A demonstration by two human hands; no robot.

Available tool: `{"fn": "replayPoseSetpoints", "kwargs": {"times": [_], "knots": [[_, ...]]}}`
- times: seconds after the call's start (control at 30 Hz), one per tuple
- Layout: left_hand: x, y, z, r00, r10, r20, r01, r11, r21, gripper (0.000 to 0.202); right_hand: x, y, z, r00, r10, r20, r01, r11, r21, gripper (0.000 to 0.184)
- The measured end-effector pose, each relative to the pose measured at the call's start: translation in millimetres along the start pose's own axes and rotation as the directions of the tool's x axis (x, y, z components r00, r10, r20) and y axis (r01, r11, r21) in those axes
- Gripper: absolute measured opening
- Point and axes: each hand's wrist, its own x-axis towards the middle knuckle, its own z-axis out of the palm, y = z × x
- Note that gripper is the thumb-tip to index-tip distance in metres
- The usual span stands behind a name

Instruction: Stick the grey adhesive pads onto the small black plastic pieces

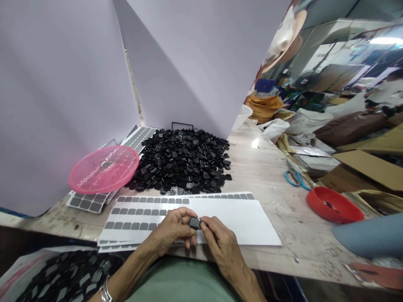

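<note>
Between the fingers of my left hand is a small black plastic piece with a flat, rounded-square face. My right hand pinches at the right edge of that same piece with thumb and forefinger. Whether a sticker is also in those fingertips is too small to tell. Under both hands lies a white sticker sheet. Rows of grey rounded-square stickers cover its left part, and the right part is bare backing. Behind it rises a large heap of similar black pieces.
A pink mesh basket sits at the left over more sticker sheets. Blue-handled scissors and a red bowl are at the right. A bag of black pieces stands below the table's front left edge.
</note>
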Motion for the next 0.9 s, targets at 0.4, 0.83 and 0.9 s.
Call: {"fn": "replayPoseSetpoints", "kwargs": {"times": [0.4, 0.83, 0.9], "knots": [[0.5, -2.4, -2.2, 1.000, -0.003, -0.001, 0.003, 1.000, -0.007, 0.037, -0.2, 1.1, 0.6, 1.000, 0.000, -0.020, 0.000, 1.000, -0.011, 0.022], [-0.9, -2.3, -2.9, 1.000, 0.001, -0.003, -0.001, 1.000, -0.012, 0.036, -1.0, -1.9, 1.4, 0.999, -0.016, 0.028, 0.020, 0.992, -0.127, 0.025], [-0.4, -3.5, -2.7, 1.000, -0.003, -0.023, 0.003, 1.000, -0.004, 0.039, -1.6, -2.7, 2.7, 0.999, -0.031, 0.036, 0.036, 0.989, -0.147, 0.025]]}}
